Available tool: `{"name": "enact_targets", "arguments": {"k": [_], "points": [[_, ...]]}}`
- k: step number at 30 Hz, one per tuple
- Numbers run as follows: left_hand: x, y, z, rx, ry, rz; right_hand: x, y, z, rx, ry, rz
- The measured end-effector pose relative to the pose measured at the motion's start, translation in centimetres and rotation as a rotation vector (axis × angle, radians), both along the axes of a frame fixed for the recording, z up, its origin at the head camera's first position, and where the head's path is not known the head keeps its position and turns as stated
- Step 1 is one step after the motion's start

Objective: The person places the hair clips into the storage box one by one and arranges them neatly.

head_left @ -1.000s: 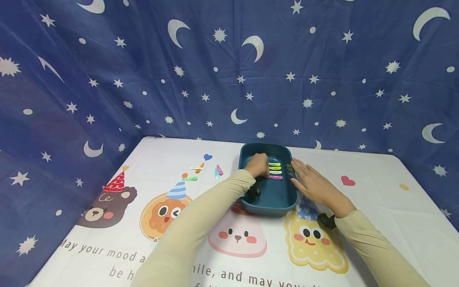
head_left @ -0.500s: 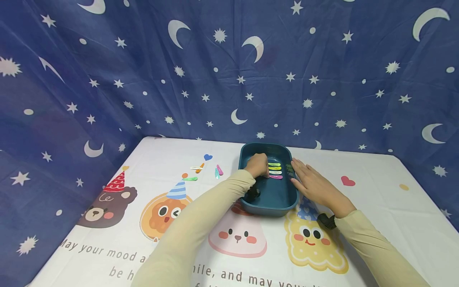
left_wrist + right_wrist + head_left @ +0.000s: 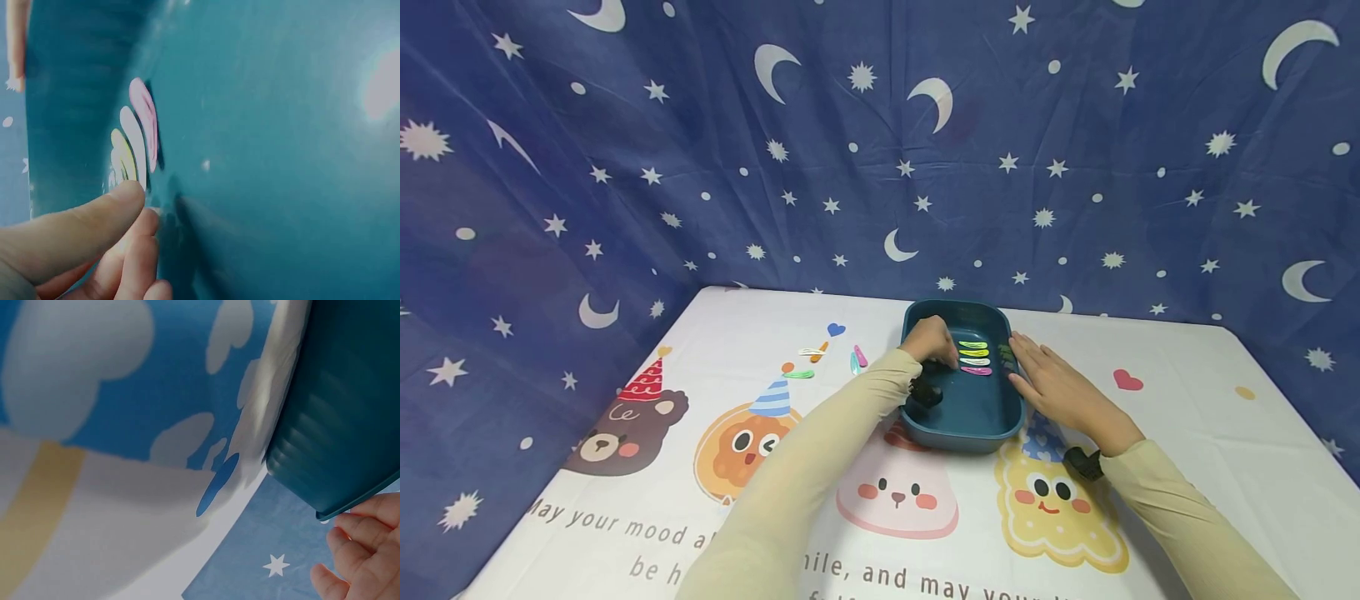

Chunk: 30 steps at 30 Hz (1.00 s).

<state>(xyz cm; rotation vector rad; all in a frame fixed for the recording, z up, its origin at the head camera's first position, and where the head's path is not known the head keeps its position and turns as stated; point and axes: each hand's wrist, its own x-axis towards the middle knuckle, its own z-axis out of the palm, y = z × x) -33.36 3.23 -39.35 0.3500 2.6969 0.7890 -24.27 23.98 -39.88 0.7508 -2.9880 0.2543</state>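
Observation:
Inside the dark teal box [image 3: 970, 417], my left hand [image 3: 930, 342] hovers just left of a row of snap hair clips. The row has a pink clip [image 3: 145, 115] at its near end, then a white clip [image 3: 132, 140] and yellowish ones. In the left wrist view the thumb [image 3: 119, 203] and bent fingertips lie close to the clips' ends, with no clip visibly between them. My right hand [image 3: 1060, 387] rests its extended fingers along the box's right rim; the right wrist view shows those fingers [image 3: 375, 531] beside the rim.
Loose clips lie on the printed white tablecloth left of the box: an orange clip [image 3: 819, 352] with a white one across it, a green clip [image 3: 799, 374], a pink clip [image 3: 861, 356] and a teal clip [image 3: 854, 363] partly behind the sleeve. A blue starry curtain [image 3: 820, 125] hangs behind.
My left hand has drawn back slightly left from the clip row, leaving the clips' left ends more exposed. The right hand stays at the rim.

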Motion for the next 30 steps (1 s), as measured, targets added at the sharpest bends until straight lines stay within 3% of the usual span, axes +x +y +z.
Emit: {"name": "enact_targets", "arguments": {"k": [6,22,30], "points": [[0.9,-0.5,1.2,0.038,-0.007,-0.007,0.0,0.0,0.0,0.003,0.004,0.003],[0.0,-1.9,2.3,0.244,-0.103,-0.242,-0.1,0.0,0.2,0.005,-0.006,0.006],[-0.1,-2.6,2.8,0.268,-0.097,-0.359,0.0,0.0,0.1,-0.002,-0.010,0.008]]}}
